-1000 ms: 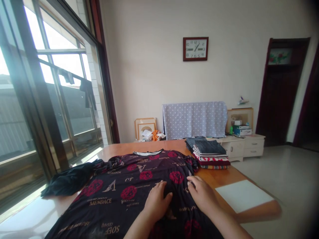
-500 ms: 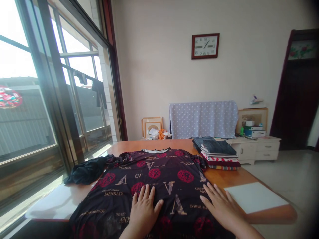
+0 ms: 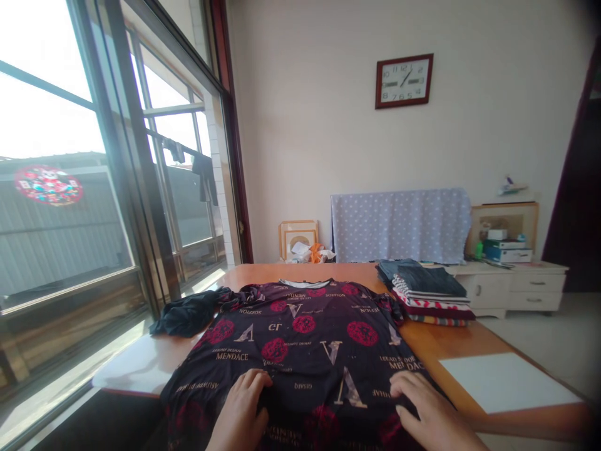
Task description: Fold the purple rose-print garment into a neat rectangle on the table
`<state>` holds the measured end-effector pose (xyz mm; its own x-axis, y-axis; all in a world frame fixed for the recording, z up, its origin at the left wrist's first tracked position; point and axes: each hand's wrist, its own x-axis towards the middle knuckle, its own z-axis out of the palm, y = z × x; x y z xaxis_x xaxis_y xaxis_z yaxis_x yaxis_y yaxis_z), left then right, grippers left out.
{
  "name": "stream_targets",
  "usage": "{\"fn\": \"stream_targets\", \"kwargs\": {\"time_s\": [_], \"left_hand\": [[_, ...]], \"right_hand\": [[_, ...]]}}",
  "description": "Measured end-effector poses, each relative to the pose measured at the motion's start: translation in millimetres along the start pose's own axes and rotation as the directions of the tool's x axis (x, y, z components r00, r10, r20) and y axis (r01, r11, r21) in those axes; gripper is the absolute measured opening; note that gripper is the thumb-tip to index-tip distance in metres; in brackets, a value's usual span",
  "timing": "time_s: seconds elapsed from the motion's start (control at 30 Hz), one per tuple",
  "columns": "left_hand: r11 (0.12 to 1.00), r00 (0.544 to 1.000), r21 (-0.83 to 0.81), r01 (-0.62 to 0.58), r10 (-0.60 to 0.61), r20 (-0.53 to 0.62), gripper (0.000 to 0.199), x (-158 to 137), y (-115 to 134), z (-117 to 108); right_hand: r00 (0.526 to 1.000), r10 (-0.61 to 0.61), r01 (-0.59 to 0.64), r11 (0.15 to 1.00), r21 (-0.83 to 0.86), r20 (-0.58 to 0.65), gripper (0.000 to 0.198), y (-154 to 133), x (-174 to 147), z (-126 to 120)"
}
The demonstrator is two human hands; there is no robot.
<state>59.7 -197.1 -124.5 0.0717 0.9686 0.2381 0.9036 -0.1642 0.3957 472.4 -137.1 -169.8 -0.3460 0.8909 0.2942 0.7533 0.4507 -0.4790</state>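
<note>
A dark T-shirt (image 3: 300,351) with red round motifs and pale lettering lies spread flat on the table, its collar at the far side. My left hand (image 3: 245,404) rests on the lower middle of the shirt, fingers bent and thumb apart, holding nothing that shows. Over the shirt's lower right part is my right hand (image 3: 422,407), with curved fingers and the thumb spread away from them. The shirt's hem runs out of view below.
To the left of the shirt lies a crumpled dark garment (image 3: 188,313). A stack of folded clothes (image 3: 429,294) stands at the back right of the wooden table (image 3: 263,272). A white sheet (image 3: 507,381) lies on the right side. Large windows line the left.
Both hands have drawn back toward me along the shirt, and their flat, spread fingers are now bent. The camera view has turned slightly left.
</note>
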Motion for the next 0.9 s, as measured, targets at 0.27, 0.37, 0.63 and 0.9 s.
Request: {"fn": "stream_targets", "kwargs": {"time_s": [0.27,0.37,0.63,0.9], "left_hand": [[0.991,0.999,0.132,-0.035,0.03,0.034,0.021,-2.6,-4.2,-17.7],[0.985,0.998,0.169,-0.034,0.026,0.049,0.014,-2.4,-10.2,-23.0],[0.969,0.982,0.246,-0.017,-0.03,0.185,0.011,-23.1,4.9,-30.9],[0.984,0.924,0.177,-0.018,-0.051,0.379,0.02,-44.0,16.6,-42.3]], "right_hand": [[0.999,-0.036,0.035,0.999,-0.028,-0.031,0.019,10.2,-9.8,-3.5],[0.998,-0.042,0.04,0.999,-0.032,-0.055,0.021,7.1,-10.3,-4.8],[0.999,-0.01,0.011,1.0,0.027,-0.035,0.017,6.3,-26.2,-22.9],[0.99,0.068,-0.084,0.988,0.129,0.12,0.014,-2.0,-60.9,-52.1]]}}
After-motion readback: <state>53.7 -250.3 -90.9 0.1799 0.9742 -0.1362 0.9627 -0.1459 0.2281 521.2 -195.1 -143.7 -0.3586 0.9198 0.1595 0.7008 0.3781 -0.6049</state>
